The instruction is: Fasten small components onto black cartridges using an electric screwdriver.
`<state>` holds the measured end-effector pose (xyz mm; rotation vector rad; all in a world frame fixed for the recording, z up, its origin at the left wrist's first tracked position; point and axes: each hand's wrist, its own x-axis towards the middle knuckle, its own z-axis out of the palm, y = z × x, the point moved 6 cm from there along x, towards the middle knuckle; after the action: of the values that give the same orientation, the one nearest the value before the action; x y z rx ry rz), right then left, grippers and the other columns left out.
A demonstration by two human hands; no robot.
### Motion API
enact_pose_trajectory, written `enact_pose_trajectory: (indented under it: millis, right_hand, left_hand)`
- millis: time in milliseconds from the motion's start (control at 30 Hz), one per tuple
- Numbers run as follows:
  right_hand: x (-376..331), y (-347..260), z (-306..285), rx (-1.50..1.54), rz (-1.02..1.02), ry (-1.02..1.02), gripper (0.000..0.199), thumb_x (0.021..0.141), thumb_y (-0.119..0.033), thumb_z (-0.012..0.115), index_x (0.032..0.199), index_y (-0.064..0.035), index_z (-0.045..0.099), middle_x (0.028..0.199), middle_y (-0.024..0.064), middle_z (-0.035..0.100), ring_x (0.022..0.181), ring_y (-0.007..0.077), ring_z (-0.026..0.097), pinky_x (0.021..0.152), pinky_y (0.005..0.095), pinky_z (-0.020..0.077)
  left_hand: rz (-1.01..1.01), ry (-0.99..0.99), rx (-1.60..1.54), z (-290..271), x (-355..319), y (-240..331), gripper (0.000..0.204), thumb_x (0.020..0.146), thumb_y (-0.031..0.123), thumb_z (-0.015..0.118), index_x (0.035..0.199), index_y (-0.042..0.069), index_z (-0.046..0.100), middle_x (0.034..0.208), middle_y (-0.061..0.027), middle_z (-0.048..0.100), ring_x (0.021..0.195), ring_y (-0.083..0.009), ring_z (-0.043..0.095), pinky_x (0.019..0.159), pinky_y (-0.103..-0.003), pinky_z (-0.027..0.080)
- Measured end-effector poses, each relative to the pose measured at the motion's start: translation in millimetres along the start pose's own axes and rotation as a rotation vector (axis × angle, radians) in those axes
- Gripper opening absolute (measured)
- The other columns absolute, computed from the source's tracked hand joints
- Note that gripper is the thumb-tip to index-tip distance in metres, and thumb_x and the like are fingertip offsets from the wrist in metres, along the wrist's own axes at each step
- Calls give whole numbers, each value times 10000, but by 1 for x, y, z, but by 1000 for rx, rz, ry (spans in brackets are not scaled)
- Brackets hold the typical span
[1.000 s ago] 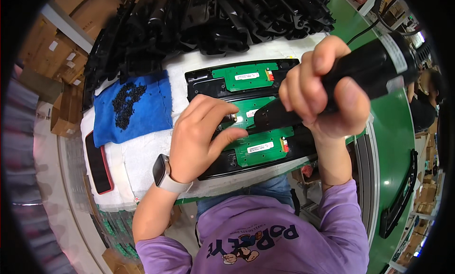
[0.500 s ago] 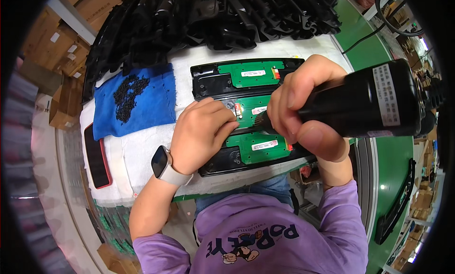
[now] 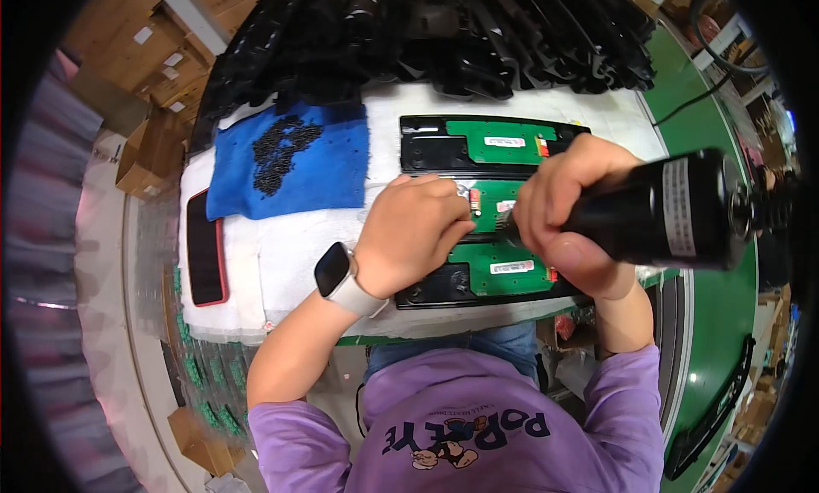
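My right hand is wrapped round a black electric screwdriver, held nearly level, its tip end pointing left at the middle panel. That black panel carries a green circuit board with a white label and a small red-and-white connector. My left hand rests over the panel's left part, fingers curled and thumb pressed toward them; whatever they pinch is hidden. Similar panels with boards lie on either side: a far panel and a near panel. The screwdriver's tip is hard to make out behind my fingers.
A blue cloth holds a heap of small black screws. Left of it lies a red-edged phone. Black plastic parts are piled along the back. A green surface runs along the right, with another black panel on it.
The whole view has shifted, so the table and panels sit further right in it. My hands stay over the middle panel, and the screwdriver's rear end appears lower.
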<state>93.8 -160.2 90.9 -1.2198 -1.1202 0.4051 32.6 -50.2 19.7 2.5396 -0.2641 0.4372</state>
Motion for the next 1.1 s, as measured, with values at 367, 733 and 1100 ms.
enact_pose_trajectory:
  millis: [367,733,1100]
  right_hand:
    - [-2,-18,-26,385,-255,39,342,743,-285,649,861,-72,409,533,-47,449,374,74,421,419,222,383]
    - [-9,-17,-47,411,-258,40,358,760,-255,650,933,-46,417,586,-12,456,432,98,444,508,248,395]
    - [-1,-20,-57,448,-276,-12,303,802,-197,561,995,-10,419,590,28,446,445,108,420,460,246,355]
  left_hand:
    - [-69,441,287,-65,-12,-37,68,736,84,626,740,17,627,692,-104,591,640,-269,566,594,-355,457]
    - [-658,240,710,-97,-51,-127,96,685,99,669,734,35,616,769,-130,598,699,-330,592,601,-405,470]
    - [-647,448,415,-109,-48,-122,88,764,65,627,779,-17,655,688,-135,617,607,-236,605,553,-307,458]
